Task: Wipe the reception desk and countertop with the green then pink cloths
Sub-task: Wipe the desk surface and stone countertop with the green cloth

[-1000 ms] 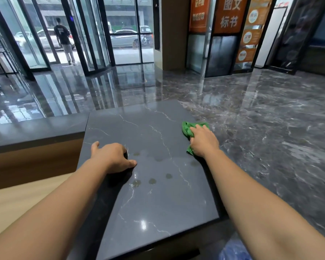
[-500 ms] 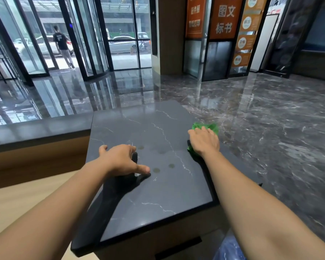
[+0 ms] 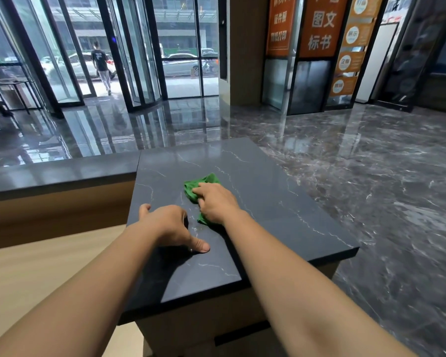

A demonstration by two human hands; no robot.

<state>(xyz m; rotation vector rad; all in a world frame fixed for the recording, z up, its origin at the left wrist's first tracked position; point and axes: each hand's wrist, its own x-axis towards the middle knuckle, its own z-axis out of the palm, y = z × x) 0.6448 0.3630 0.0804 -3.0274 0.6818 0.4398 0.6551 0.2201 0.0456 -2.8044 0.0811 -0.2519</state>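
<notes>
The right hand (image 3: 216, 203) grips the crumpled green cloth (image 3: 200, 185) mid-way across the dark grey veined stone countertop (image 3: 281, 202), the cloth's length pointing toward the far edge, while the left hand (image 3: 169, 226) braces just beside it, fingers hidden.

We see only the fringes of the green cloth (image 3: 202, 182); our right hand (image 3: 216, 205) covers the rest. Our left hand (image 3: 169, 224) hides its own fingertips. The orange signs (image 3: 319, 27) run off the top edge.
</notes>
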